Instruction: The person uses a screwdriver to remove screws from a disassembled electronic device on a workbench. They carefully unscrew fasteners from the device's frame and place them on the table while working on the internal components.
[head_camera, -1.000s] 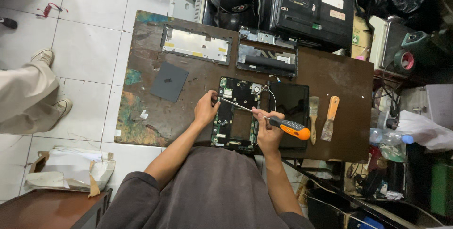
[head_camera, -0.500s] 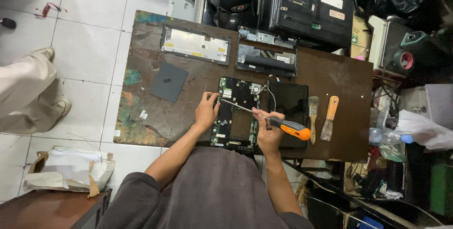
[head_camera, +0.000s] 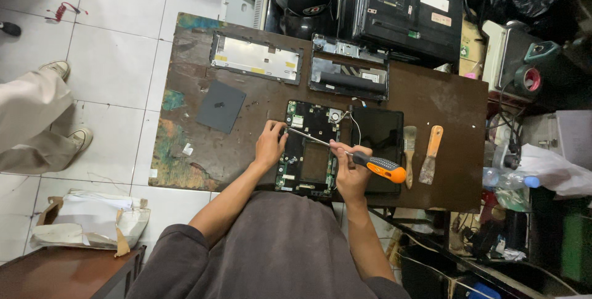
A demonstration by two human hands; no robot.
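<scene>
Your right hand (head_camera: 350, 172), at the centre of the frame, is closed around a screwdriver (head_camera: 364, 160) near the front of its orange-and-black handle, the shaft slanting up and left so its tip meets the upper left edge of an opened laptop base (head_camera: 311, 148), its green circuit board exposed. Your left hand (head_camera: 270, 145) rests on the left edge of that base, fingers curled down beside the screwdriver tip; whether they pinch anything cannot be told. The base lies mid-frame on a worn brown table (head_camera: 431, 95). Just right of it are a paintbrush (head_camera: 409, 145) and a scraper (head_camera: 430, 154) with a wooden handle, side by side. Towards the top sit a silver-lined cover panel (head_camera: 256, 58) and a dark frame part (head_camera: 350, 77); a dark square pad (head_camera: 221, 106) lies to the left. At the far left, another person's trouser legs and shoes (head_camera: 37, 120) stand on white tiles.
</scene>
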